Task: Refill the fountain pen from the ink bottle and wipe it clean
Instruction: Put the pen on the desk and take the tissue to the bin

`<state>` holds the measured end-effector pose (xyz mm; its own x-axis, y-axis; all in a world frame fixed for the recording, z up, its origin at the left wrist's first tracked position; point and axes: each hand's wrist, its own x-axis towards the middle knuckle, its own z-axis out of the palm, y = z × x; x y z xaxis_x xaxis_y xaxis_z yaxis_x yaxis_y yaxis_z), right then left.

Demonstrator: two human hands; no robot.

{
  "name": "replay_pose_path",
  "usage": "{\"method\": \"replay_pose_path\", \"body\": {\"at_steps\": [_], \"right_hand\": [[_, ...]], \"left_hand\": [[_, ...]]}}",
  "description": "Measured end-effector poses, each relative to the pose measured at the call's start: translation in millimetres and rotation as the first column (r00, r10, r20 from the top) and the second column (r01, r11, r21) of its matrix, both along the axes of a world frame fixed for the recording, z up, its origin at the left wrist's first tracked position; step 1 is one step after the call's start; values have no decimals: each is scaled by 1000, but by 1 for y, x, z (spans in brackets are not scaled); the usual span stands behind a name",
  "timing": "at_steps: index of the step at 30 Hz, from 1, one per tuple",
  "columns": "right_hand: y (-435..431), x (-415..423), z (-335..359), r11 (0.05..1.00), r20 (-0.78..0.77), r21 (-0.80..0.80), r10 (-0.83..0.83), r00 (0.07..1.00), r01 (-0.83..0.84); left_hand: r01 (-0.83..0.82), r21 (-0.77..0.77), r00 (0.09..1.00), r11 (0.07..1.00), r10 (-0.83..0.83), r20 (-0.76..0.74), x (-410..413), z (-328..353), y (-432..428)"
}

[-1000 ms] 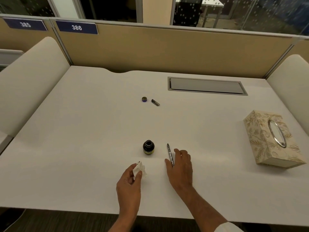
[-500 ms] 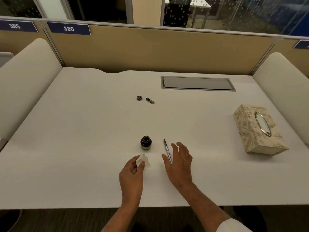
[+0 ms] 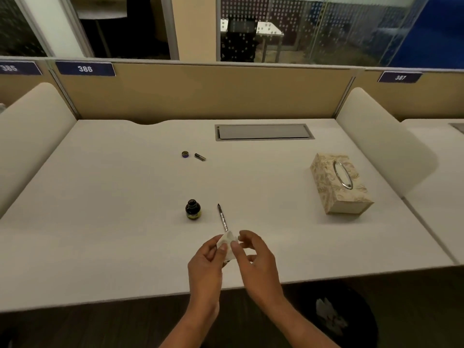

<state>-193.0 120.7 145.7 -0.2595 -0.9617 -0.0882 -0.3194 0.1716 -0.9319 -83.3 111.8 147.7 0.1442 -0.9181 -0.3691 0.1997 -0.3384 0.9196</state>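
White desk (image 3: pixel 100 197), ink bottle (image 3: pixel 193 209), pen (image 3: pixel 222 217), bottle cap (image 3: pixel 185 154), small dark cylinder (image 3: pixel 200 157), tissue box (image 3: pixel 339 184)

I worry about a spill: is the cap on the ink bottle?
No, the ink bottle stands open near the pen, and its small round cap lies farther back on the desk.

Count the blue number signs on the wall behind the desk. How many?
3. Sign 385 is at the far left, partly cut off by the edge; sign 386 is just right of it; sign 387 is far to the right. More may sit out of view.
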Motion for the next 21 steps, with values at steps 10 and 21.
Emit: {"method": "replay_pose_path", "body": {"at_steps": [10, 21], "right_hand": [[102, -114, 14, 1000, 171, -5, 16, 985, -15], [176, -162, 16, 988, 326, 25, -150, 933, 150]], "left_hand": [[-2, -29, 1000, 1000, 1, -22, -115, 20, 105], [146, -35, 989, 989, -145, 12, -164, 22, 173]]}}
